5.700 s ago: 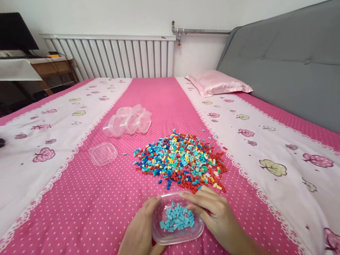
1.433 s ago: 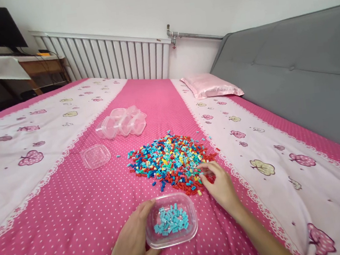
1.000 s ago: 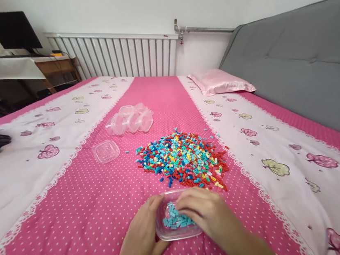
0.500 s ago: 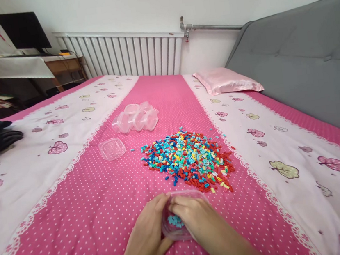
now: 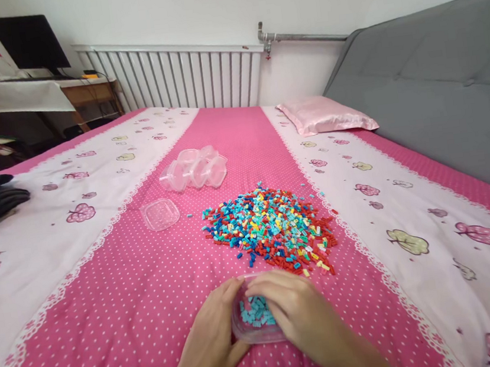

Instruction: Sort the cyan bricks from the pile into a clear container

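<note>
Pink bed: brick pile, lid, stacked tubs, pillow, tub

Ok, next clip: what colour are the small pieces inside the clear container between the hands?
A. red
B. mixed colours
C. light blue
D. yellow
C. The clear container, with the left hand at its left side and the right hand over it, shows only light blue pieces; the mixed pile lies beyond it.

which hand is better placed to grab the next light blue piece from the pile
Right. The right hand lies over the container on the side next to the pile, while the left hand grips its rim.
</note>
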`<action>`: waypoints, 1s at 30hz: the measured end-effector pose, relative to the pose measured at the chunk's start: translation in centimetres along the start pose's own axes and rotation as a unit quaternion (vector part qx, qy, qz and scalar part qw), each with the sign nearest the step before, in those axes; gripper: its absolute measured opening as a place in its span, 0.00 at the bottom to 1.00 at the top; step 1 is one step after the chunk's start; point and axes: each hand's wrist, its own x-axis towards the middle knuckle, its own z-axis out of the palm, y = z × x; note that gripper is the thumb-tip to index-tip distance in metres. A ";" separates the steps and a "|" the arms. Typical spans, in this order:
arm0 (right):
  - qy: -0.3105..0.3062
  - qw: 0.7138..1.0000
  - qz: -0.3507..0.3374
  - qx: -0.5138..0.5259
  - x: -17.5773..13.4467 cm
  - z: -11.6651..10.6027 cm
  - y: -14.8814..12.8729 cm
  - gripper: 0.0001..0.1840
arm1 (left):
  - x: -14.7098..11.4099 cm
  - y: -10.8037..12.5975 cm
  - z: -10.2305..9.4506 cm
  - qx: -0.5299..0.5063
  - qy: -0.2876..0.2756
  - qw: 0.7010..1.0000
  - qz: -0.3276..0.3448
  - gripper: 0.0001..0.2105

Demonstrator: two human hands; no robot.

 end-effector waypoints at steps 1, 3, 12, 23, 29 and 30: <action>0.042 0.999 0.008 0.008 -0.2 -0.8 0.2 0.19 | -0.1 -0.1 0.0 0.004 -0.001 1.000 0.000 0.32; 0.142 0.988 0.056 0.007 -0.8 -2.3 1.6 0.15 | -0.2 -0.1 0.0 0.012 -0.003 1.000 0.003 0.32; 0.228 0.927 0.265 -0.138 -2.9 -5.1 13.3 0.14 | 0.3 -0.2 -0.4 0.013 0.001 1.000 0.003 0.31; 0.152 0.941 0.192 -0.232 -0.9 -1.5 11.9 0.10 | 0.2 -0.5 -0.3 0.038 -0.005 0.999 0.014 0.31; 0.175 0.935 0.208 -0.228 -1.0 -1.0 13.1 0.08 | 0.1 -0.6 -0.2 0.043 -0.001 0.999 0.020 0.30; 0.176 0.935 0.211 -0.225 -1.1 -0.9 13.2 0.06 | 0.1 -0.6 -0.2 0.044 -0.001 0.999 0.020 0.30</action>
